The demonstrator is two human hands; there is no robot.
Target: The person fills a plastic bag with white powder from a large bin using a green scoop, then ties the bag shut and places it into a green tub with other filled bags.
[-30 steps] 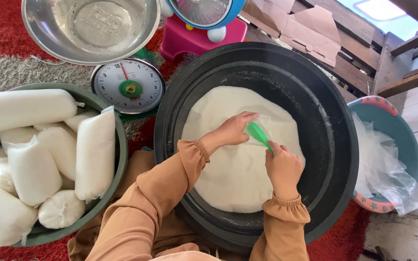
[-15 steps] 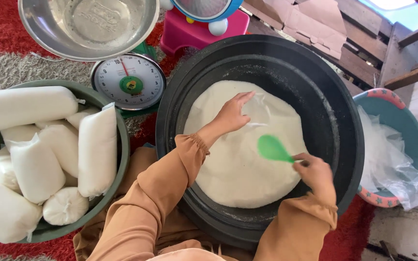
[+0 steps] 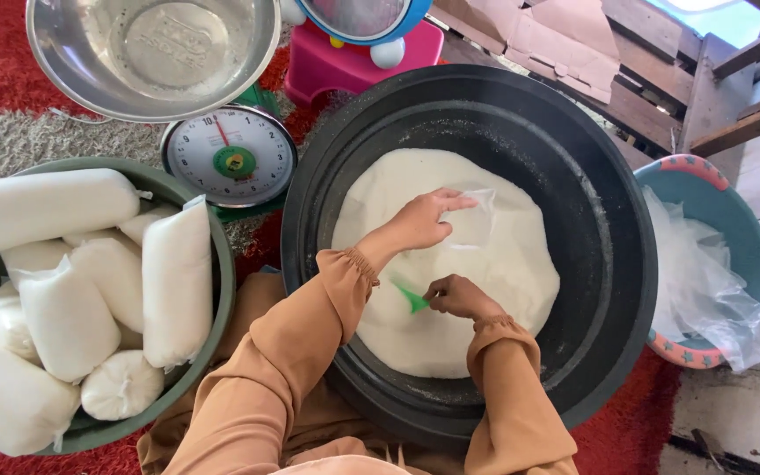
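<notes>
While a good many filled white bags (image 3: 90,290) already lie stacked in the green basin (image 3: 222,290), well off to the left of the person's fingers, the black tub (image 3: 609,220) still holds a broad mound of white powder (image 3: 503,264), so the bagging looks, as a judgement, well begun but far from finished. The left hand (image 3: 420,220) has its fingers pinched on the mouth of a clear plastic bag (image 3: 477,215), which lies limp on the powder just beyond the fingertips and looks empty or nearly so. The right hand (image 3: 459,297) is closed around the handle of a small green scoop (image 3: 411,297), whose blade points away from the fingers toward the left sleeve and rests at the powder's surface; whether it carries any powder cannot be told. Beyond the fingers, past the tub's far-left rim, stand a dial scale (image 3: 230,157) and a steel bowl (image 3: 151,48) that holds no powder. To the right of the fingers, outside the tub, a blue basin (image 3: 749,229) holds a heap of spare clear bags (image 3: 705,290), which suggests many fillings remain.
</notes>
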